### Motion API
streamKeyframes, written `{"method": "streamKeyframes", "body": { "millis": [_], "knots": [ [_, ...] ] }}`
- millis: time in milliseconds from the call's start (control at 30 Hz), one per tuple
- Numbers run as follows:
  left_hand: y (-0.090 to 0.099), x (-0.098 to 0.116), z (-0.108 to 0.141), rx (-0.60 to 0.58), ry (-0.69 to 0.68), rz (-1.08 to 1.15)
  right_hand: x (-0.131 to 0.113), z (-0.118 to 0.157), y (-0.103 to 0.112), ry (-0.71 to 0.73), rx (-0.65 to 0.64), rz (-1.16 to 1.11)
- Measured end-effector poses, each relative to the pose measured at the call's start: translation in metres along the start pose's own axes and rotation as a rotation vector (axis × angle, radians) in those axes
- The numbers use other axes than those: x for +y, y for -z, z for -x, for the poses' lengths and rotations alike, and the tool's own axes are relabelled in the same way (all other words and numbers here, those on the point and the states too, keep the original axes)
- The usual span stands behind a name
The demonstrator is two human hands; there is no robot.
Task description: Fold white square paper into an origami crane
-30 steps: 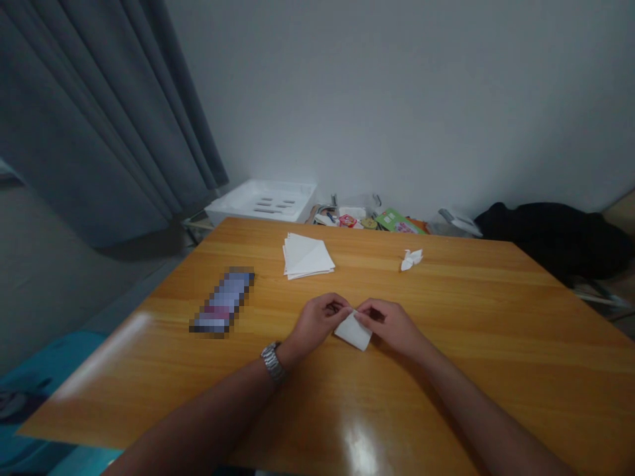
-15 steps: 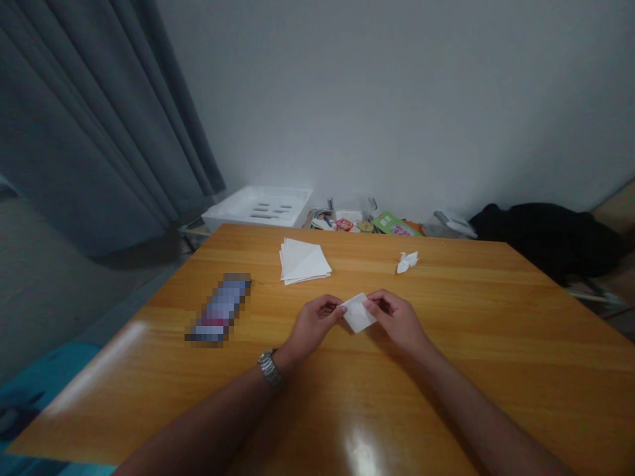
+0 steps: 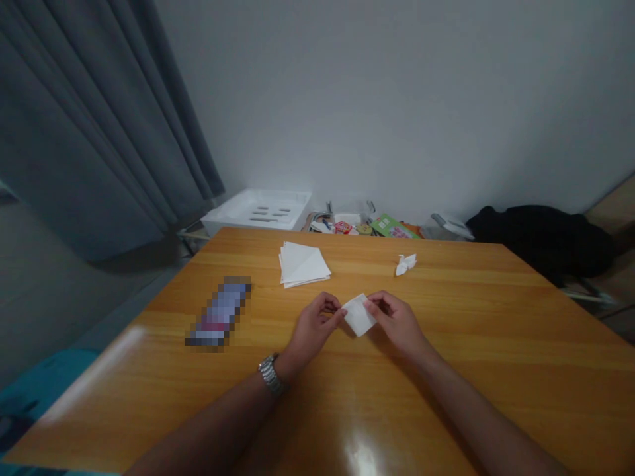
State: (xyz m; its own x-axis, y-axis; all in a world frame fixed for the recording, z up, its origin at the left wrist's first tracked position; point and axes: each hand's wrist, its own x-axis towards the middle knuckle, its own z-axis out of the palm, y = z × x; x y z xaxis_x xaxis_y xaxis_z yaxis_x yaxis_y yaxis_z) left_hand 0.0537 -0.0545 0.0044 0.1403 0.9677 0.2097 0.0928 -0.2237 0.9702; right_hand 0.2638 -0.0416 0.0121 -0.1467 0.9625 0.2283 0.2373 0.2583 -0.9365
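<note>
A small folded square of white paper (image 3: 358, 318) is held between my two hands, just above the wooden table (image 3: 476, 370). My left hand (image 3: 316, 325) pinches its left corner between thumb and fingers. At the opposite corner, my right hand (image 3: 398, 320) pinches it in the same way. The fingers behind the paper are partly hidden. Beyond my left hand lies a stack of white paper sheets (image 3: 303, 264). A small folded white paper figure (image 3: 406, 264), shaped like a bird, rests farther back on the right.
A phone-like object (image 3: 221, 314), blurred by pixelation, lies on the table's left. Behind the far edge are a white plastic tray (image 3: 258, 208), a green booklet (image 3: 391, 226) and a black cloth heap (image 3: 540, 241). A grey curtain (image 3: 99, 132) hangs at left.
The view has tilted very slightly. Both hands keep their pinch on the folded paper, which has hardly moved.
</note>
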Motion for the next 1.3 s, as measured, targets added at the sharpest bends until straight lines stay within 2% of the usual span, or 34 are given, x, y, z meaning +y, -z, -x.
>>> {"method": "streamKeyframes", "body": {
  "millis": [400,667,867,1000,1300],
  "knots": [
    [0.0049,-0.004,-0.0036,-0.094,0.04,-0.099,0.0049,0.001,0.0024,0.001,0.001,0.038],
    [0.0085,-0.0032,-0.0056,-0.061,0.05,-0.14,0.0066,-0.0008,0.002,-0.001,0.005,0.02],
    [0.0054,-0.0077,-0.0092,0.008,0.024,0.014,0.0056,-0.0017,0.0008,-0.012,0.0,-0.014],
    [0.003,-0.0054,-0.0085,0.022,0.067,0.11,0.0017,-0.0012,0.0034,-0.04,0.014,-0.01],
    [0.0008,-0.003,-0.0044,0.029,0.018,0.087,0.0015,-0.0018,0.0031,-0.048,0.005,-0.038]
  ]
}}
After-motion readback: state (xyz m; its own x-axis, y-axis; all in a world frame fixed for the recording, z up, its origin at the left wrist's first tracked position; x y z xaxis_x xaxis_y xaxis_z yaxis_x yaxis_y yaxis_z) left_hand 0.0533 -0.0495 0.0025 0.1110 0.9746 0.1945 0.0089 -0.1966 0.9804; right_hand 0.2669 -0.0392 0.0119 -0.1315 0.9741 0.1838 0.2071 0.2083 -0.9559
